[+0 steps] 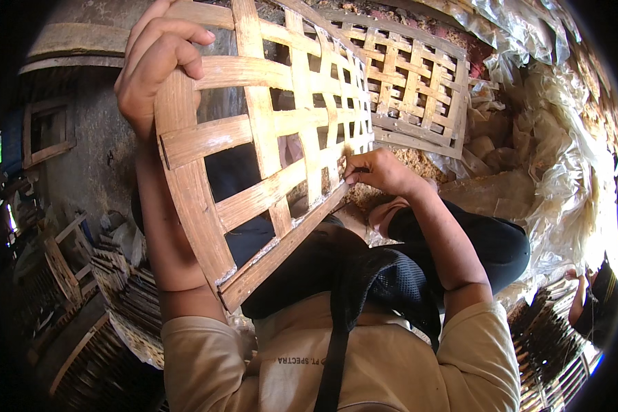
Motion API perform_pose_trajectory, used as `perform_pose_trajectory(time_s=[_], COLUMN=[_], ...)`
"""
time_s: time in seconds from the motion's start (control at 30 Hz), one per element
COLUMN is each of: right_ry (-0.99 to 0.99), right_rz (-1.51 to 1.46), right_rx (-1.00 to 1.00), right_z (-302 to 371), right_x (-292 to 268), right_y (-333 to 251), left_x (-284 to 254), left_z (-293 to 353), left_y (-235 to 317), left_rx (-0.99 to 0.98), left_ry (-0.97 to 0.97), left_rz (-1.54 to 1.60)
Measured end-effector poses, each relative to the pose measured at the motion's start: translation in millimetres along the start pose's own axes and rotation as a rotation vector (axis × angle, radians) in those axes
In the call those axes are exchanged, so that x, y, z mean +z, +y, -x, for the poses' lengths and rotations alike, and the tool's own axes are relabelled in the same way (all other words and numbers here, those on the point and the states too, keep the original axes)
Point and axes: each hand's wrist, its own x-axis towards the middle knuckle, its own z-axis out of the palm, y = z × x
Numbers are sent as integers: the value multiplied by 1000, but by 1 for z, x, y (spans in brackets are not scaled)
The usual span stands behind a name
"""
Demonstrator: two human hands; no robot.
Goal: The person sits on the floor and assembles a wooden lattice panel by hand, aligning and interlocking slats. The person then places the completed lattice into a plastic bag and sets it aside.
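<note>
A woven bamboo lattice panel with a flat wooden frame is tilted up in front of me. My left hand is closed round its upper left corner, fingers curled over the edge. Farther along the lower rail, my right hand has thumb and finger pinched together against the lattice. Anything between those fingers is too small or hidden to name. White residue shows where the strips meet the lower rail.
A second lattice panel lies beyond, near crumpled clear plastic sheeting. Stacked slatted panels stand at the lower left. Another person's arm shows at the right edge. Wood shavings litter the ground.
</note>
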Motion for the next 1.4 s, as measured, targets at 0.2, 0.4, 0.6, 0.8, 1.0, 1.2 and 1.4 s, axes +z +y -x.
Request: perform_pose_trajectory(time_s=[0.2,0.4,0.6,0.8,1.0,1.2,1.4], right_ry=[-77,-132,-60,-152,-239,-154,-17], right_rz=[-301,-672,-744,-513,-589,-442,-20], right_rx=[29,175,225,164,202,90,95], right_z=[1,2,2,-5,-12,-19,-15], right_x=[0,5,3,11,-2,6,13], right_y=[0,-1,-7,-10,-14,-4,-7], left_x=[1,-2,1,-6,2,-3,-13], left_z=[1,1,-1,1,2,4,2], left_y=[0,-4,2,-9,-8,-13,-19], left_rx=[-14,13,-1,57,80,43,43], left_ry=[11,-30,-4,-98,-44,-105,-210], left_rz=[36,72,53,44,76,96,83])
